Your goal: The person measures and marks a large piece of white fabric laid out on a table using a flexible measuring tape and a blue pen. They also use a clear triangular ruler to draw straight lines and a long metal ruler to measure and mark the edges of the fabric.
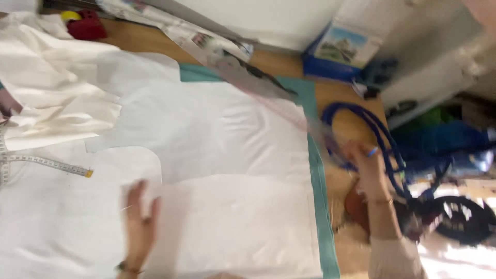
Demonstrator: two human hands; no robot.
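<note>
Looking down from the head camera, the one view here, the left hand (pixel 138 219) lies flat and open, fingers spread, on a sheet of translucent white pattern paper (pixel 232 227) at about 7 o'clock in the frame. That sheet rests over white fabric (pixel 206 124) spread across the wooden worktop (pixel 137 36), with a teal cutting mat (pixel 323 217) showing as a strip along the right edge of the cloth. The right hand (pixel 368 170), at about 3 o'clock, is closed around the near end of a long clear ruler (pixel 258 85) that slants away toward 12 o'clock, its far half lying over the fabric; motion blur softens the grip, but the fingers look wrapped on it. Just beyond that hand lies a loop of blue cord (pixel 380 129). At 9 o'clock a white tape measure (pixel 51 164) trails over the cloth, and a bunched cream garment (pixel 51 88) sits at 10 o'clock. A red object (pixel 87 27) is at 11 o'clock, and a blue box (pixel 338 51) stands at 1 o'clock against the wall. The ruler looks light, thin and stiff, likely slick on the paper, so it seems best held at one end and pressed flat. The paper looks flimsy and easily creased, best pinned by a flat palm.
</note>
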